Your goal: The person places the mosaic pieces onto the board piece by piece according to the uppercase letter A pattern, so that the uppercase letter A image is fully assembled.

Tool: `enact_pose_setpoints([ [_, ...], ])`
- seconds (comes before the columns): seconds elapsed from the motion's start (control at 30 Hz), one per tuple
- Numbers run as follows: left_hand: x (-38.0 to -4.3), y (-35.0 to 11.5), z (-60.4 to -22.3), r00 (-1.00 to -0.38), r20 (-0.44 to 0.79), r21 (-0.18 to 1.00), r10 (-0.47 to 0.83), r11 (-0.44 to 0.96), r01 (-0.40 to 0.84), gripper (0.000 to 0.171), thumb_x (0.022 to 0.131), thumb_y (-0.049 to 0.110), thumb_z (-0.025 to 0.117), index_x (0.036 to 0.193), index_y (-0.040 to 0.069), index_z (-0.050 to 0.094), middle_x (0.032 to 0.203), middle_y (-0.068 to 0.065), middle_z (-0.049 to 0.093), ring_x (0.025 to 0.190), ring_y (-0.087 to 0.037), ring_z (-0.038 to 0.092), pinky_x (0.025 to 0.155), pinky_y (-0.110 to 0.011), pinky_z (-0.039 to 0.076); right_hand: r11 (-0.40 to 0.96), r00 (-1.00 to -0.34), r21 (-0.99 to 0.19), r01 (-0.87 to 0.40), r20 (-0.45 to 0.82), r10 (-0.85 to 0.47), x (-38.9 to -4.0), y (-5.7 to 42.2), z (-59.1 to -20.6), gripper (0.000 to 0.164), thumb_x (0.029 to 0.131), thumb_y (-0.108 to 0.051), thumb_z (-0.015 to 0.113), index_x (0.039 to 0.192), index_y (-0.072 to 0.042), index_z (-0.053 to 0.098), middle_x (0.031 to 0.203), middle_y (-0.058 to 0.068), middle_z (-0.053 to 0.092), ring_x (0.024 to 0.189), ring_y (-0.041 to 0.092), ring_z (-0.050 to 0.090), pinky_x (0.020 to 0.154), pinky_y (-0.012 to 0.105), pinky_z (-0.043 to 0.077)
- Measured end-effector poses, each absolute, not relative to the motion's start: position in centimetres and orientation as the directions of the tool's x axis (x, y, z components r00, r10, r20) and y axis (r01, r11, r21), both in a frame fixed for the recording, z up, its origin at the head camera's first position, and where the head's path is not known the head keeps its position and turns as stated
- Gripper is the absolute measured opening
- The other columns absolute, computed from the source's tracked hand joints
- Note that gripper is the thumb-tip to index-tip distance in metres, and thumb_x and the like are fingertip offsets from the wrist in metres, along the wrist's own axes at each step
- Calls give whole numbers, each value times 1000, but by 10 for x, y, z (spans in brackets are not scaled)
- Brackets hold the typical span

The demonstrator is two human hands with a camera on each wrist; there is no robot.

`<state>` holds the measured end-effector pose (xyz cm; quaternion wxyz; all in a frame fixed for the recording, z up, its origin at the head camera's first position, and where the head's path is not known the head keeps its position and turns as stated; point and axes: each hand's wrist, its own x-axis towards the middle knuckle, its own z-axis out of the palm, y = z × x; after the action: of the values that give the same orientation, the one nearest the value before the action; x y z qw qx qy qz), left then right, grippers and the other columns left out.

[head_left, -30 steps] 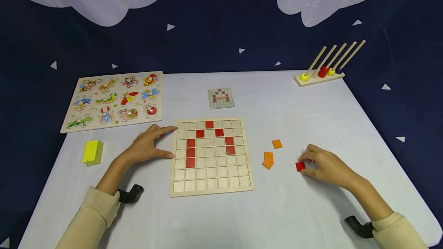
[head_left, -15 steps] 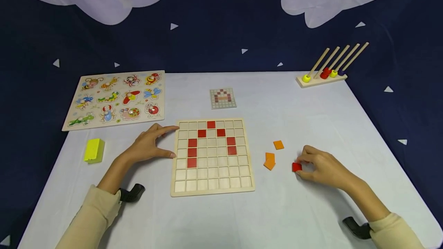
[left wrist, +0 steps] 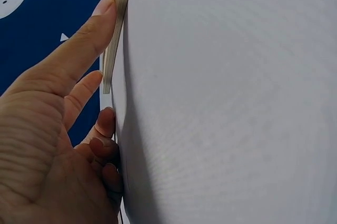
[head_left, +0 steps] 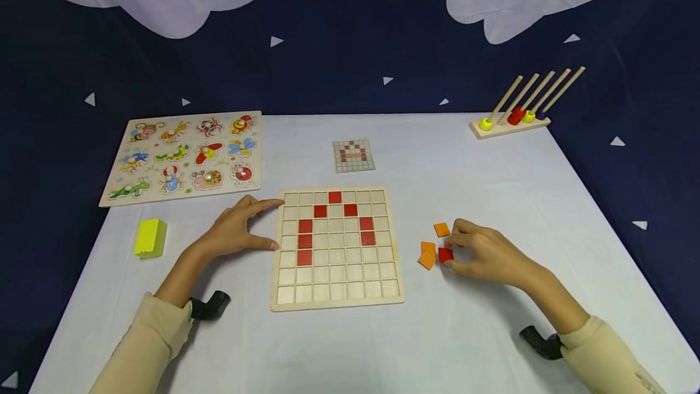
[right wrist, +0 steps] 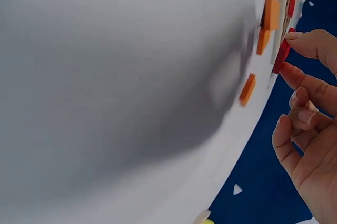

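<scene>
A wooden grid board [head_left: 338,290] lies mid-table, with several red tiles [head_left: 304,241] set in its cells in a slanting, roof-like outline. My left hand [head_left: 229,231] touches the board's left edge with thumb and index finger spread apart; in the left wrist view, the thumb [left wrist: 87,37] lies against the board's side. My right hand [head_left: 489,254] pinches a red square tile [head_left: 445,255] between thumb and index finger, right of the board. The right wrist view shows this tile [right wrist: 283,54] above the table. Beside it lie loose orange tiles [head_left: 442,230], two of them overlapping.
A small pattern card [head_left: 353,155] lies behind the board. At the back left is an insect picture puzzle [head_left: 186,157], with a yellow block [head_left: 150,238] in front of it. A peg stand [head_left: 511,128] with coloured beads stands at the back right.
My right hand has picked up the red tile and carried it left, close to the orange tiles. My left hand stays at the board's edge.
</scene>
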<state>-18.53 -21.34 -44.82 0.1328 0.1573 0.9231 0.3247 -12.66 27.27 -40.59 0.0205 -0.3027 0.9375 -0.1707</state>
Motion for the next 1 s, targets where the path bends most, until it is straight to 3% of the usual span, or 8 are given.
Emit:
enact_pose_setpoints([
  [0.33, -185, -213, -448, -915, -139, 649, 379, 732, 205, 94, 64, 43, 92, 147, 26, 50, 103, -8, 48, 89, -21, 41, 75, -35, 33, 693, -763, -354, -628, 103, -638, -139, 239, -400, 17, 75, -15, 82, 89, -10, 74, 85, -3, 52, 73, 11, 52, 64, 21, 43],
  [0.63, -184, -213, -447, -916, -131, 643, 379, 736, 213, 93, 64, 43, 92, 146, 26, 50, 102, -7, 48, 89, -21, 42, 75, -35, 34, 662, -736, -390, -640, 61, -675, -145, 211, -399, 22, 76, -16, 82, 93, -5, 74, 87, -1, 53, 68, 10, 52, 60, 19, 42],
  [0.83, -185, -212, -447, -916, -137, 644, 377, 737, 206, 93, 64, 42, 92, 146, 26, 50, 102, -7, 47, 90, -21, 42, 76, -35, 34, 633, -702, -375, -678, 72, -709, -149, 198, -402, 18, 77, -18, 81, 91, -8, 74, 85, -1, 54, 69, 5, 45, 61, 19, 40],
  [1.0, -185, -213, -448, -916, -140, 648, 376, 735, 202, 93, 65, 41, 92, 146, 26, 50, 102, -7, 47, 90, -21, 42, 76, -35, 34, 606, -676, -375, -701, 79, -733, -151, 187, -402, 16, 78, -20, 80, 89, -11, 73, 87, -1, 53, 71, 9, 48, 64, 21, 41],
])
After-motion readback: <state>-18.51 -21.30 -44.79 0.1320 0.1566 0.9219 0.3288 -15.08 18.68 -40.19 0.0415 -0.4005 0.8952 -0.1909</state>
